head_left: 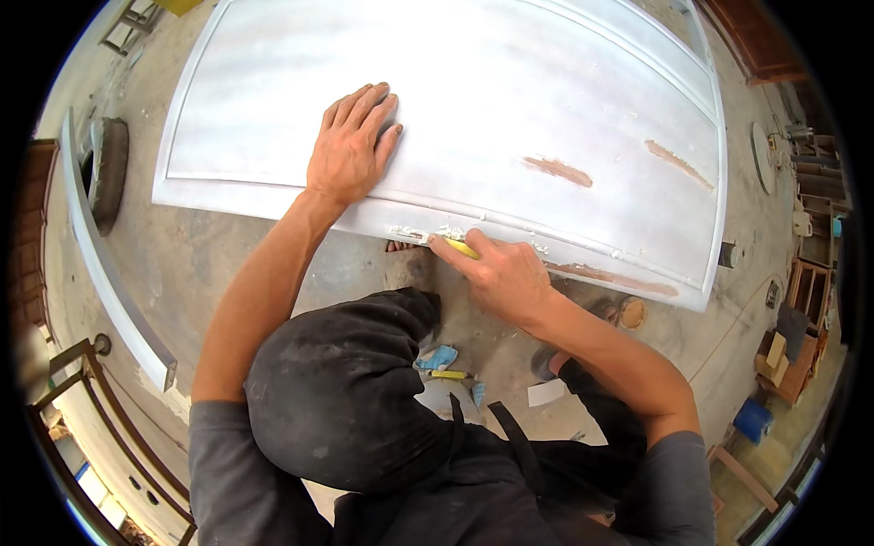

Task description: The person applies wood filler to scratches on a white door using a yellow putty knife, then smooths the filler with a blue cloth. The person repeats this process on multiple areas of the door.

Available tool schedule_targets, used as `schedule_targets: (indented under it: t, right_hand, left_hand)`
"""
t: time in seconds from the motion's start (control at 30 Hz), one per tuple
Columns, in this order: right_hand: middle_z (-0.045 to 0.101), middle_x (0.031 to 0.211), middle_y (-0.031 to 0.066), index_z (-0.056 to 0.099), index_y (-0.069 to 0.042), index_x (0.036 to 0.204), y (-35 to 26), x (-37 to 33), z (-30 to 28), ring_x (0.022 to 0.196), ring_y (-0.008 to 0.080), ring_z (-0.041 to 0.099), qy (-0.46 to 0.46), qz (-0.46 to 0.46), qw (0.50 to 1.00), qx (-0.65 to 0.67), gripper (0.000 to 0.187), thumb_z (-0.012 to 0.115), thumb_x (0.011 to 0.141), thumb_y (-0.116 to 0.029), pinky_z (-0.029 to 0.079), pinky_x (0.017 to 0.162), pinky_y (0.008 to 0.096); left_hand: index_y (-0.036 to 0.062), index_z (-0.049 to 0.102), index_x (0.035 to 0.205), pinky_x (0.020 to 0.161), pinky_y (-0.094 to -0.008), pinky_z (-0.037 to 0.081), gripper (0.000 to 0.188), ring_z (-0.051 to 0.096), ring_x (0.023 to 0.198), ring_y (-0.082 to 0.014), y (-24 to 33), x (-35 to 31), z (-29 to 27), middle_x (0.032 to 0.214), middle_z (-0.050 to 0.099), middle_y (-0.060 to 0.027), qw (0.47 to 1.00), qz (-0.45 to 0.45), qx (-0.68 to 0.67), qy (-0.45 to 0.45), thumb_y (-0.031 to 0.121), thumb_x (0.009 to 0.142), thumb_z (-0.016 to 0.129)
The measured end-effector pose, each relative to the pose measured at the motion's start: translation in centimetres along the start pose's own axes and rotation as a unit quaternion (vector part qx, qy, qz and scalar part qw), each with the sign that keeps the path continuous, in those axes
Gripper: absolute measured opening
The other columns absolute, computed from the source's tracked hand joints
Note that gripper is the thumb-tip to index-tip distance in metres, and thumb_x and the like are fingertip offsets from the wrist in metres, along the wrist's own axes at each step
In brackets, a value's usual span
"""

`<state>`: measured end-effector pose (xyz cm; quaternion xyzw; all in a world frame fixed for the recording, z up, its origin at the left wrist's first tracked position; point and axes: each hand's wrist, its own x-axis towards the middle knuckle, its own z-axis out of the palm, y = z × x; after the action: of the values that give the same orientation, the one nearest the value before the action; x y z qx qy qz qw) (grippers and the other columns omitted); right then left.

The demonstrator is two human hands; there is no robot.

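A large white-painted panel [437, 100] with a raised frame, perhaps a door, lies before me. My left hand [350, 150] rests flat on its face near the close edge, fingers stretched out and holding nothing. Closed around a slim yellow utility knife [462, 248], my right hand [505, 278] is at the panel's near rim. The knife's front end touches the edge, pointing left; fingers partly hide it. Curled white paint shavings [446, 231] gather around the tip. Brown bare patches show on the face [560, 170] and along the near edge [614, 276].
A long pale metal strip [105, 246] and a dark tyre [111, 173] are on the left, with a brown wooden frame [109, 400] below. Beneath me are a blue cloth [437, 357] and another slim yellow object [449, 374]. A blue container [753, 420] and wooden shelves [806, 296] stand right.
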<state>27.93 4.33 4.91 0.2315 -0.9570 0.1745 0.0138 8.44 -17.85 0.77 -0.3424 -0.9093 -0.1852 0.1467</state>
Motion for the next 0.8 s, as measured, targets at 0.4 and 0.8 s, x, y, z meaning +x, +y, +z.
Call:
schedule_targets:
  t: [0.4,0.8]
  right_hand:
    - [0.059,0.087,0.0064,0.063,-0.022,0.141,0.0,0.2,0.2,0.058,0.0233,0.064,-0.014,0.007,1.0,0.009,0.067,0.068,0.078,-0.001,0.05,0.048,0.0367]
    - [0.059,0.088,0.006,0.064,-0.023,0.139,-1.6,2.9,1.5,0.058,0.0232,0.066,0.0,-0.003,1.0,-0.003,0.064,0.067,0.079,-0.002,0.05,0.047,0.036]
  left_hand:
    - [0.0069,0.06,0.14,0.119,-0.0456,0.037,0.041,0.048,0.144,-0.0286,0.2,0.3,-0.2,0.152,0.055,-0.0088,1.0,0.005,0.002,-0.003,0.023,0.103,0.062]
    - [0.0073,0.06,0.14,0.118,-0.0455,0.037,0.04,0.047,0.144,-0.0286,0.3,0.3,-0.1,0.153,0.055,-0.008,1.0,-0.001,0.001,-0.009,0.023,0.103,0.062]
